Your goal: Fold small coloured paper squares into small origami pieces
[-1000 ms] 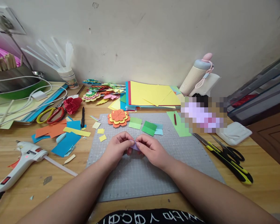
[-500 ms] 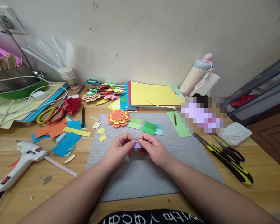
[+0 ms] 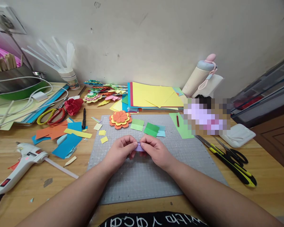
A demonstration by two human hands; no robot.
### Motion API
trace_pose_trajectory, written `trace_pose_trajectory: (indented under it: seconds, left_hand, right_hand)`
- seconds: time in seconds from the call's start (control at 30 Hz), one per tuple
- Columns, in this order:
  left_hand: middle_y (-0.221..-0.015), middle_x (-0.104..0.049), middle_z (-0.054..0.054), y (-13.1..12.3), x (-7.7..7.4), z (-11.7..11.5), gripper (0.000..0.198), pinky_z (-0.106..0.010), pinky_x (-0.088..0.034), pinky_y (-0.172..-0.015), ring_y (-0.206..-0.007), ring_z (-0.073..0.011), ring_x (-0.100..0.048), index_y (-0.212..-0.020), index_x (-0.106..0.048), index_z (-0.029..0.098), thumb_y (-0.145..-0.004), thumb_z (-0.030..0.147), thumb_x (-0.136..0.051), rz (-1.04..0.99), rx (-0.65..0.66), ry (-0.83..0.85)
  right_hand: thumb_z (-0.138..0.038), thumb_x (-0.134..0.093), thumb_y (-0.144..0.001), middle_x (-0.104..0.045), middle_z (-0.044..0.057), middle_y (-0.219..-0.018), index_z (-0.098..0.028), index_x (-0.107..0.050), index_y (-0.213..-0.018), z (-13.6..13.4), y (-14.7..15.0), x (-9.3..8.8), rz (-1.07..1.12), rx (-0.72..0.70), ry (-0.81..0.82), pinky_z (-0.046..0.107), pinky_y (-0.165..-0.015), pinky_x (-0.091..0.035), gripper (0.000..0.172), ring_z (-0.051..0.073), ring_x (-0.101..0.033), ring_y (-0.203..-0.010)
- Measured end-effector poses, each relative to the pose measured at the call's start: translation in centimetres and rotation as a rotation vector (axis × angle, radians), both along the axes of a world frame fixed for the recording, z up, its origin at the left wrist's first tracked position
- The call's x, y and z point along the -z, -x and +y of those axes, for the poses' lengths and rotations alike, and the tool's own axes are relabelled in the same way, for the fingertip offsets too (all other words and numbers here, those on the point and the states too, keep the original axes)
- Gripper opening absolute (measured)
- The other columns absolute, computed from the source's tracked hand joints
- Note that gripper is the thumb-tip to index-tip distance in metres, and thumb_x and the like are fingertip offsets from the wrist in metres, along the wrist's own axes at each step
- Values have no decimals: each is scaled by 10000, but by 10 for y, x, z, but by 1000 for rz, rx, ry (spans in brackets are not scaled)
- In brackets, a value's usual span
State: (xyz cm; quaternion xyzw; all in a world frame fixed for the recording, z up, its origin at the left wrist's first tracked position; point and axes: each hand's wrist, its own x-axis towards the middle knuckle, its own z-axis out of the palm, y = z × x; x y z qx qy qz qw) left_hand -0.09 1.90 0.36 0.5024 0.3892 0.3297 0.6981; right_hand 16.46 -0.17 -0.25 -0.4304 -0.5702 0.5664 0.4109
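Observation:
Between my two hands is a small piece of purple paper point(image 3: 139, 148), its edges partly hidden by my fingers. My left hand point(image 3: 122, 150) pinches its left side with thumb and fingers. My right hand point(image 3: 156, 152) pinches the other side, thumb close to the left thumb. Both hands are above the grey cutting mat point(image 3: 142, 186). Just beyond them lie a light green paper square point(image 3: 137, 125), a dark green one point(image 3: 151, 129) and a light blue one point(image 3: 161, 131), each with a crease. A layered orange and yellow paper flower point(image 3: 120, 119) lies at the mat's upper left.
At left are a glue gun point(image 3: 30, 160), paper scraps point(image 3: 67, 146), red-and-yellow-handled scissors point(image 3: 52, 116) and a black pen point(image 3: 84, 118). A utility knife point(image 3: 229, 162) and black scissors point(image 3: 235, 156) lie right. Behind stand stacked coloured paper point(image 3: 153, 94) and a bottle point(image 3: 198, 75).
The purple paper and my fingertips have shifted very slightly; both hands keep pinching it. Everything else on the table stays in place.

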Motion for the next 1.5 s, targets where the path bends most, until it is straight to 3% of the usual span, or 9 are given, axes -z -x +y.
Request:
trace_pose_trajectory:
  seconds: [0.2,0.43,0.67,0.93,1.2,1.5]
  left_hand:
    - [-520,-512,45,1,-3,-2,256,-217,-316,-493,-461,-81,-421,-713,-531,161,-774,387,-633,50,7,-63]
    - [-524,-499,50,0,-1,-4,237,-211,-309,-490,-470,-81,-426,-698,-537,162,-793,360,-628,102,18,-113]
    - [-511,-510,45,-1,-3,-3,247,-218,-331,-491,-461,-88,-422,-703,-498,177,-788,386,-600,49,-10,-74]
    - [-517,-503,48,0,-3,-2,255,-212,-312,-491,-470,-81,-413,-677,-496,170,-767,361,-638,41,-31,-65]
    - [-555,-556,25,2,7,1,266,-212,-314,-445,-442,-90,-436,-706,-476,185,-768,402,-619,-44,34,43]
    - [-504,-509,44,3,4,-2,292,-199,-304,-437,-429,-73,-410,-680,-502,165,-750,404,-653,-13,26,-9]
  right_hand:
    - [-290,-487,-837,-485,-41,-622,-199,-470,-660,-1,1,-1,20,17,21,259,-582,-382,199,114,-503,-571]
    - [-199,-495,-783,-444,-53,-533,-202,-439,-604,-2,3,4,-22,99,30,252,-543,-320,188,110,-423,-527]
    - [-370,-485,-850,-509,-25,-596,-201,-501,-672,-2,2,-5,60,29,76,276,-576,-382,246,132,-478,-573]
    - [-478,-607,-817,-509,-35,-623,-193,-509,-718,1,2,-2,109,0,102,257,-547,-372,317,112,-479,-564]
    - [-485,-650,-794,-538,-32,-668,-182,-520,-735,2,0,0,193,-61,147,250,-566,-420,335,103,-557,-580]
    - [-492,-653,-786,-518,-32,-663,-183,-525,-702,2,1,0,167,-43,117,256,-577,-440,345,102,-531,-571]
